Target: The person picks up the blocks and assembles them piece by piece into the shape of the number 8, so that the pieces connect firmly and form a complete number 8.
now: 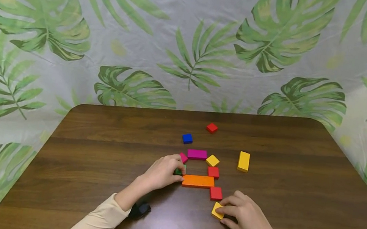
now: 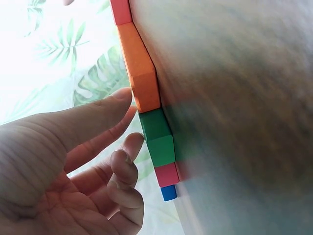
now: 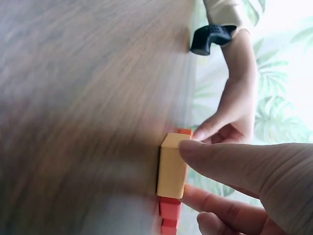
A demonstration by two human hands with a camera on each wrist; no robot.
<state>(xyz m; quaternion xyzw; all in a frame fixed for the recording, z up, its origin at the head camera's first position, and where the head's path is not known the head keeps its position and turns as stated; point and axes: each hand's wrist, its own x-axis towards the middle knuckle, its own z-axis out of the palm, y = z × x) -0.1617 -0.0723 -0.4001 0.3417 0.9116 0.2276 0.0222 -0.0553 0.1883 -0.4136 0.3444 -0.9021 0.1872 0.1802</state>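
My left hand is at the left end of a long orange block, its thumb and index finger pinching that end; the other fingers curl loosely. Under these fingers a green block is partly hidden in the head view. Between thumb and fingers, my right hand pinches a yellow block at the near end of the row. A red block lies between that yellow block and the orange one. Another red block sits behind the orange block's right end.
Behind lie a purple block, a small yellow block and a pink block, forming a ring with the others. Farther back are a blue block and a red block. A tall yellow block lies apart to the right.
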